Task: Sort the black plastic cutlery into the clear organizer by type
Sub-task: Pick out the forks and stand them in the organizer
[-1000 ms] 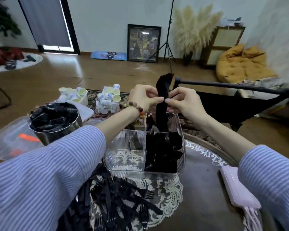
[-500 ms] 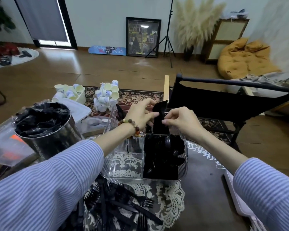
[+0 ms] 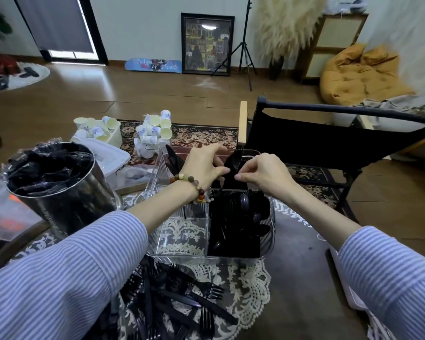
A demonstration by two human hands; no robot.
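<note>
The clear organizer (image 3: 182,241) stands on the table in front of me. Its right compartment is full of black spoons (image 3: 241,217); the near left compartment shows only the lace beneath. My left hand (image 3: 204,165) and my right hand (image 3: 265,173) both pinch an upright bundle of black cutlery (image 3: 233,173) standing low in the organizer's far right section. A single black piece (image 3: 173,159) leans in the far left section. A loose heap of black forks and knives (image 3: 172,303) lies on the lace doily near me.
A steel canister (image 3: 59,192) stuffed with black plastic stands at the left, on a clear plastic bag. Paper cups (image 3: 152,133) pile up behind the table. A black chair (image 3: 329,138) stands at the far right. A pink flat item (image 3: 353,290) lies at the table's right edge.
Both hands have lowered the cutlery bundle from well above the organizer down into its far right section. The view has tilted down.
</note>
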